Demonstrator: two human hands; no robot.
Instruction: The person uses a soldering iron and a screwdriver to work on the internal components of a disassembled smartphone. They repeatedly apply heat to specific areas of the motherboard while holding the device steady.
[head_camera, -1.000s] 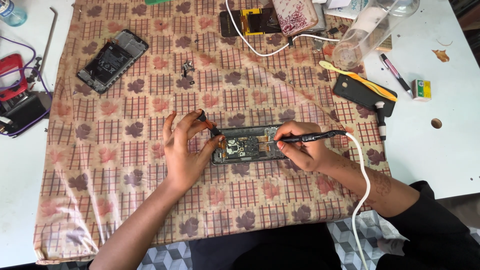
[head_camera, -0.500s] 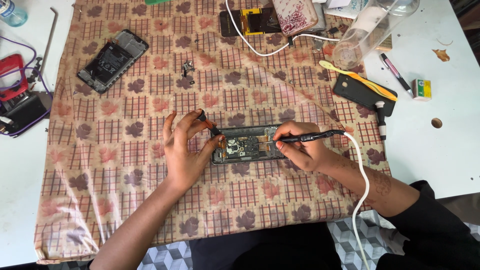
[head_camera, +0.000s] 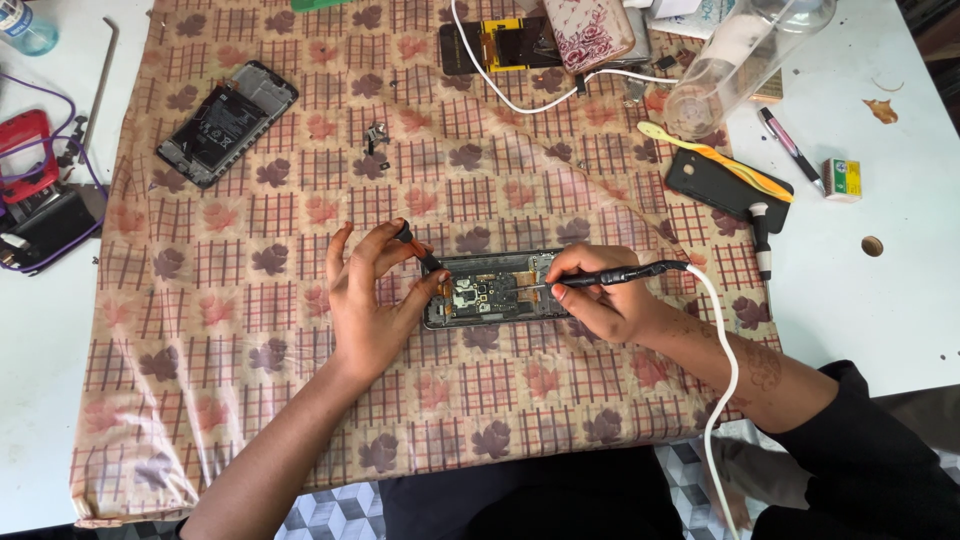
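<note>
Checked cloth on the table (head_camera: 900, 300) is carrying an opened phone (head_camera: 495, 290), left hand (head_camera: 375, 300) gripping small black tweezers (head_camera: 418, 250) at its end, right hand (head_camera: 600, 295) pinching a corded black soldering pen (head_camera: 620, 276) over its board.

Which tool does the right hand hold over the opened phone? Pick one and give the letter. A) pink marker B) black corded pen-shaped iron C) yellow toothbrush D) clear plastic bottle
B: the right hand grips a black pen-shaped iron with a white cord, its tip over the opened phone; the yellow toothbrush lies apart on the cloth.

Head view, steeply down (fairly near) over the cloth-covered table (head_camera: 900, 300)
</note>
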